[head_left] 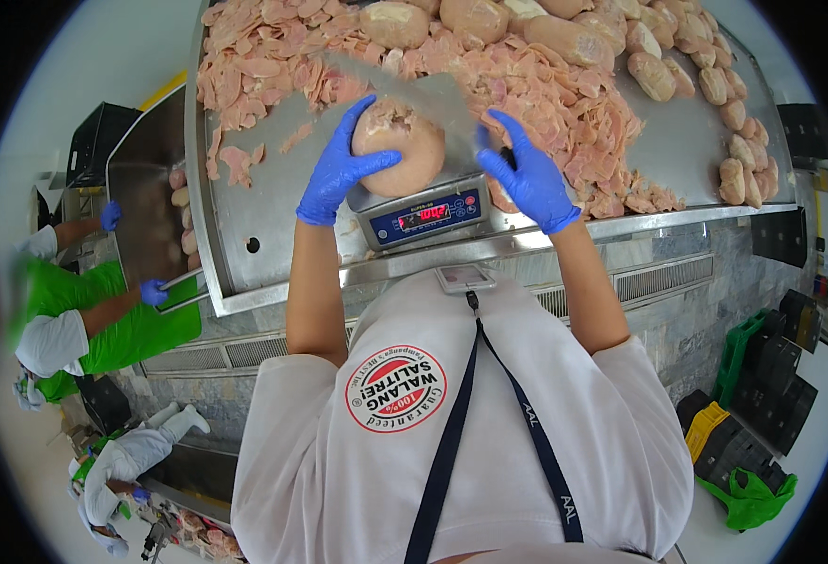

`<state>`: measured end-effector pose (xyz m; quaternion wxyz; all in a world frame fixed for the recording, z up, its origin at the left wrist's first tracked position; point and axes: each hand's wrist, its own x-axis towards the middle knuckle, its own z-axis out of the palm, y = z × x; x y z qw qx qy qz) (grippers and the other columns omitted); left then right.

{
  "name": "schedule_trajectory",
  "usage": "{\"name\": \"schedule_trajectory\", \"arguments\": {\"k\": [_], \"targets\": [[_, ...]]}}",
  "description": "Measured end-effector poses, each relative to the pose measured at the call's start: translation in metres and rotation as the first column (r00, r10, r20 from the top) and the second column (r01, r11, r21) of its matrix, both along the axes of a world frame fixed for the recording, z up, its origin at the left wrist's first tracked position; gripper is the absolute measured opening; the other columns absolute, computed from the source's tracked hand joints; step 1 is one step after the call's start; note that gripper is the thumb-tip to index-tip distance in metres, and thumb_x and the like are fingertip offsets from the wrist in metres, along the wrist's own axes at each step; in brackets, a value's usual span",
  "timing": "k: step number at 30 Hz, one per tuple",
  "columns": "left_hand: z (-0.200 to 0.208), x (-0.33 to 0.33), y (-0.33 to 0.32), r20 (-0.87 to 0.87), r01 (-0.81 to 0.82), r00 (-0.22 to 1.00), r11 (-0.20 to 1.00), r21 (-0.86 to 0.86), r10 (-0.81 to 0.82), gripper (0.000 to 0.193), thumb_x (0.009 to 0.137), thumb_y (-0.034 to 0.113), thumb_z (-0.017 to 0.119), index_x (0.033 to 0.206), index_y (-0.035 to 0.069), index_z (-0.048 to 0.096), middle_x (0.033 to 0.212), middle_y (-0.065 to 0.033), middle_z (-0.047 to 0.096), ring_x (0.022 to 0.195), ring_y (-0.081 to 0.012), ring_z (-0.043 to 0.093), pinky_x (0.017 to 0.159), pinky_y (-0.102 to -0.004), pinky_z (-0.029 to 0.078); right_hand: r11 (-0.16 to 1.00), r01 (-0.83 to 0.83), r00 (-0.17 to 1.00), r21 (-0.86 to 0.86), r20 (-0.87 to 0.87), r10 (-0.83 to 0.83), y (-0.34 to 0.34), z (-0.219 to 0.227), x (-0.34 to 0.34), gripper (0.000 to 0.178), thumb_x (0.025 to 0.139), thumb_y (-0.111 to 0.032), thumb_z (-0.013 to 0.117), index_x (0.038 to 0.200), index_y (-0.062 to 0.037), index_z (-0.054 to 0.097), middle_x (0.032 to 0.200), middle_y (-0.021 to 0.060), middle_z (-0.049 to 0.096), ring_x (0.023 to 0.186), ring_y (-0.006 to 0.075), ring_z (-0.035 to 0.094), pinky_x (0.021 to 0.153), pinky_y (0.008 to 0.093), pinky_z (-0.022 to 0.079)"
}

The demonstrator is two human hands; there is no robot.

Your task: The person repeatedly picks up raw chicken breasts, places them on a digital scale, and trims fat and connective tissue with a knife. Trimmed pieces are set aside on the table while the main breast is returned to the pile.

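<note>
On a scale (423, 220) with a blue front and a lit red display sits a large round piece of pale pink meat (417, 155), its top rough. My left hand (343, 169), in a blue glove, grips its left side with the thumb across the front. To the right of the meat, my gloved right hand (530, 179) is closed around the black handle of a knife (508, 158). The blade is smeared by motion and seems to reach left over the top of the meat. Thin pink meat slices (564, 122) lie heaped behind and right of the scale.
A steel table (273, 221) with a raised rim carries the heap. Several whole round meat pieces (654, 75) line its back and right. Leftward, a co-worker in a green apron (113, 310) stands by another steel table. Black crates (781, 235) stand at the right.
</note>
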<state>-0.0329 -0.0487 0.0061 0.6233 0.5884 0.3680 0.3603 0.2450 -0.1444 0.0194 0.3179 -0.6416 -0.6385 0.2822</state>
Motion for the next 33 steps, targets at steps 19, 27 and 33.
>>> {"name": "schedule_trajectory", "arguments": {"k": [19, 27, 33], "targets": [[0.004, 0.023, 0.022, -0.141, 0.434, 0.89, 0.9, -0.034, -0.434, 0.093, 0.065, 0.019, 0.091, 0.144, 0.004, 0.044, 0.141, -0.0083, 0.051, 0.129, -0.0216, 0.049, 0.111, -0.0368, 0.038, 0.906, -0.417, 0.851, -0.067, 0.322, 0.415, 0.079, 0.018, -0.009, 0.074, 0.095, -0.055, 0.054, 0.154, -0.0166, 0.029, 0.088, 0.0197, 0.07, 0.078, 0.0397, 0.068, 0.07, 0.045, 0.053], [0.004, 0.023, 0.023, -0.011, 0.202, 0.979, 0.977, 0.065, -0.202, 0.092, 0.068, 0.027, 0.089, 0.143, 0.003, 0.043, 0.143, -0.0149, 0.047, 0.133, -0.0248, 0.045, 0.111, -0.0378, 0.037, 0.986, -0.144, 0.979, -0.084, -0.155, 0.13, 0.063, -0.03, 0.035, 0.075, 0.096, -0.052, 0.054, 0.155, -0.017, 0.025, 0.093, 0.0221, 0.069, 0.086, 0.0371, 0.068, 0.079, 0.0417, 0.051], [0.015, 0.047, -0.004, -0.348, 0.006, 0.932, 0.952, 0.306, 0.106, 0.086, 0.074, 0.027, 0.084, 0.144, 0.002, 0.041, 0.141, -0.0147, 0.05, 0.131, -0.0258, 0.048, 0.111, -0.0392, 0.038, 0.96, -0.243, 0.969, -0.142, -0.081, 0.233, 0.015, -0.007, 0.042, 0.081, 0.092, -0.054, 0.058, 0.156, -0.0182, 0.024, 0.07, 0.0179, 0.061, 0.071, 0.0354, 0.064, 0.068, 0.041, 0.048]]}}
